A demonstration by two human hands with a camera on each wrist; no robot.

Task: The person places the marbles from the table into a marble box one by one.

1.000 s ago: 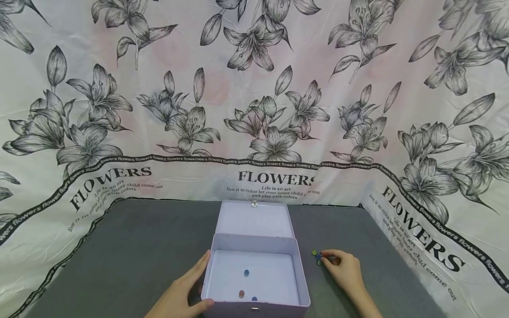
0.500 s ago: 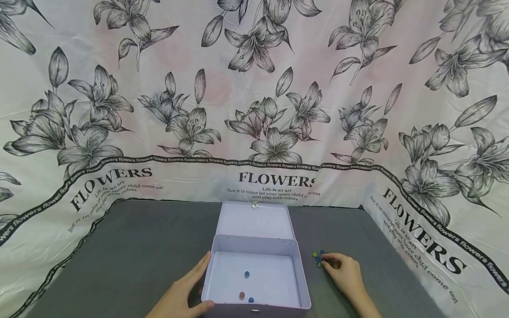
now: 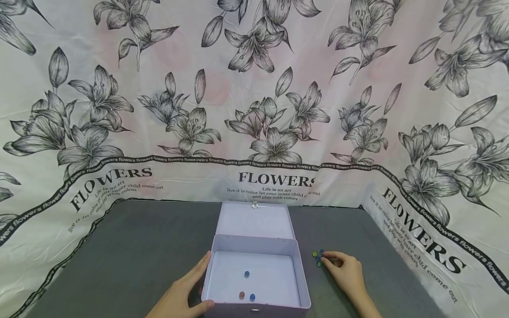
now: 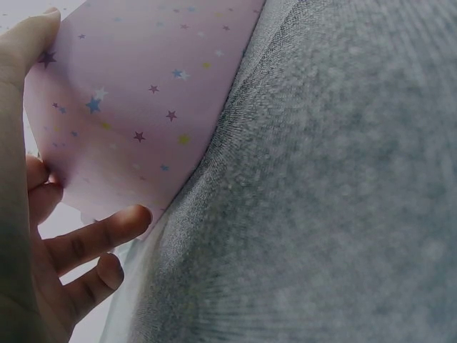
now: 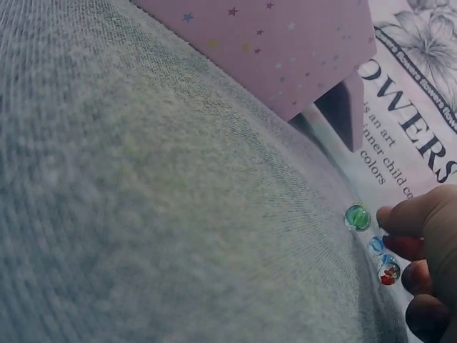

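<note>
An open lilac tin box (image 3: pixel 302 287) stands in front of me, and its outer walls carry small stars in the left wrist view. My left hand (image 3: pixel 184 287) holds its near left corner, thumb at the front and fingers along the left wall. Inside lie a light blue marble (image 3: pixel 247 274), a reddish marble (image 3: pixel 241 295) and a darker blue marble (image 3: pixel 252 297). Right of the box, my right hand (image 3: pixel 345 270) has thumb and forefinger at a cluster of small glass marbles (image 3: pixel 315 254). A green marble (image 5: pixel 358 217) lies just off its fingertips; I cannot tell whether one is pinched.
The lid (image 3: pixel 254 219) is folded back behind the box. A grey cloth (image 3: pixel 151 247) covers the table. White flower-printed fabric (image 3: pixel 274 176) hangs at the back and sides.
The darker blue marble in the box has shifted slightly. Another blue marble now shows beyond my right fingertips, which have moved very little. My left hand stays on the box.
</note>
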